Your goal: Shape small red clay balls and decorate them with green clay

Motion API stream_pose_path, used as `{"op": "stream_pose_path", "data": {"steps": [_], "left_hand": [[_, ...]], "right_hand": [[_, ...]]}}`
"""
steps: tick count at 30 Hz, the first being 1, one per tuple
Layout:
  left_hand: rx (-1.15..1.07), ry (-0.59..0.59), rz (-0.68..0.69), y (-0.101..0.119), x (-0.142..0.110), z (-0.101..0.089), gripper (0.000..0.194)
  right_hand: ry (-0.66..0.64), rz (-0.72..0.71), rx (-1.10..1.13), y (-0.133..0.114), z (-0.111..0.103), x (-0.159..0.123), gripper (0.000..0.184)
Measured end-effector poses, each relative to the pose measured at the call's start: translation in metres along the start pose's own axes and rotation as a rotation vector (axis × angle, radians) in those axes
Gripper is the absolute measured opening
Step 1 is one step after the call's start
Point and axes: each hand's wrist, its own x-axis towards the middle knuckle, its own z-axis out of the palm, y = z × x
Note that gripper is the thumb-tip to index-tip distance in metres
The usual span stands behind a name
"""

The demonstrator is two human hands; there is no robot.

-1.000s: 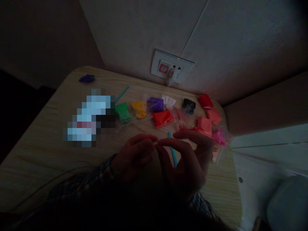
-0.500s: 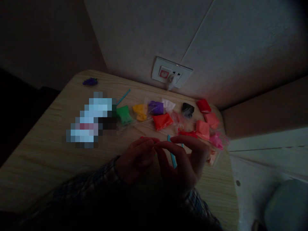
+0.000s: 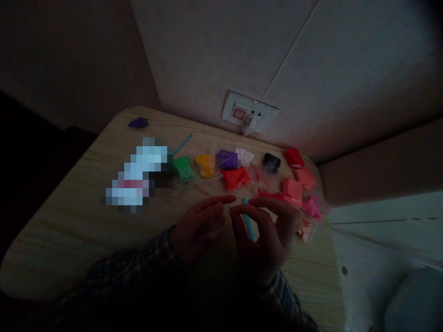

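In the dim head view, my left hand [image 3: 199, 228] is above the table with its index finger stretched out and the other fingers curled. What those curled fingers hold, if anything, is hidden; a thin green bit [image 3: 225, 225] shows beside them. My right hand [image 3: 265, 237] pinches a tiny green piece [image 3: 230, 208] between thumb and index finger, a short gap away from the left fingertips. Behind the right fingers a flat turquoise modelling tool [image 3: 248, 220] lies on the table. Farther back are packets of coloured modelling clay, among them a green packet [image 3: 183, 168] and a red packet [image 3: 236, 179].
A purple grape-like clay piece [image 3: 138, 122] lies at the table's far left corner. Near it are a blurred-out bright object [image 3: 138, 173] and a thin turquoise stick [image 3: 182, 144]. Black [image 3: 272, 163] and salmon packets [image 3: 292, 191] lie rightward. A wall socket [image 3: 249, 113] holds a plug.
My hands, whose fingertips met before, have parted slightly, and the right one keeps its pinch. The left index finger has straightened. The whole view has shifted a little, with the table lower.
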Motion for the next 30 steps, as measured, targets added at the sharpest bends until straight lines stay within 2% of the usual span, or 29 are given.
{"op": "stream_pose_path", "data": {"steps": [4,6,8,12,15,19,22,26,30], "left_hand": [[0.092,-0.008,0.131,0.015,-0.001,-0.004,0.029],[0.248,-0.028,0.176,0.027,-0.003,-0.009,0.028],[0.532,-0.097,0.196,0.038,-0.007,-0.014,0.031],[1.202,-0.327,0.268,0.048,-0.019,-0.030,0.046],[1.447,-0.403,0.318,0.043,-0.025,-0.044,0.046],[1.598,-0.476,0.296,0.034,-0.026,-0.055,0.042],[1.663,-0.505,0.324,0.032,-0.025,-0.056,0.028],[1.617,-0.524,0.315,0.035,-0.023,-0.054,0.009],[1.537,-0.509,0.274,0.038,-0.022,-0.053,0.012]], "right_hand": [[0.013,0.024,0.012,0.006,-0.003,-0.001,0.005],[0.020,0.022,0.017,0.010,-0.003,-0.002,0.005],[0.010,0.034,0.029,0.014,-0.002,-0.004,0.004],[0.009,0.066,0.050,0.017,0.001,-0.006,0.003],[0.013,0.061,0.040,0.018,0.002,-0.006,0.004],[-0.012,0.075,0.072,0.018,0.000,-0.007,0.004],[-0.027,0.089,0.110,0.019,0.000,-0.008,0.003],[-0.037,0.104,0.138,0.019,0.000,-0.008,0.001],[-0.070,0.107,0.143,0.018,-0.001,-0.006,0.003]]}}
